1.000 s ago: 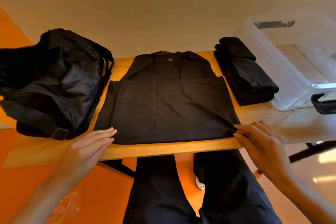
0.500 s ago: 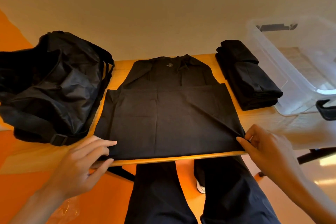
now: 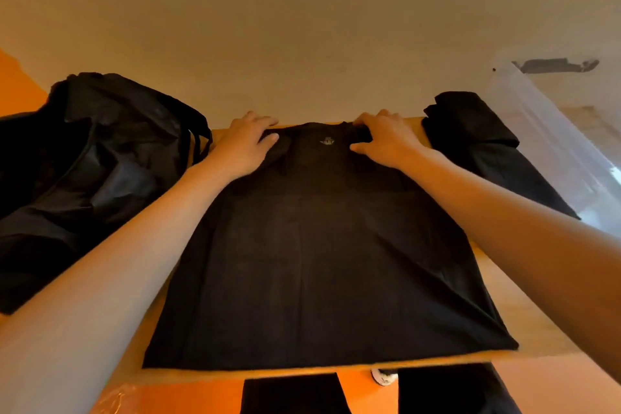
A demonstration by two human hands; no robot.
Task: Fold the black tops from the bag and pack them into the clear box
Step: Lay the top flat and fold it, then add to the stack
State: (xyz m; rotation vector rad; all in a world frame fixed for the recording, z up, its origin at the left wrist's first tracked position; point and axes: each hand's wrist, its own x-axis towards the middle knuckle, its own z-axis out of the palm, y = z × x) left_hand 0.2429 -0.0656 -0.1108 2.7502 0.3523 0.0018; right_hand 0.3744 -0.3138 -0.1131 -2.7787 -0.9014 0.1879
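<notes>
As hands [image 3: 242, 148] [image 3: 386, 141] grip one top [image 3: 322, 262], one bag [image 3: 100, 165]

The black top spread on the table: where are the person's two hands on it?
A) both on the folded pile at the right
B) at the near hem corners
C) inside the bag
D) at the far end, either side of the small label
D: the left hand and the right hand both grip the far edge of the black top, one on each side of its small pale label.
</notes>
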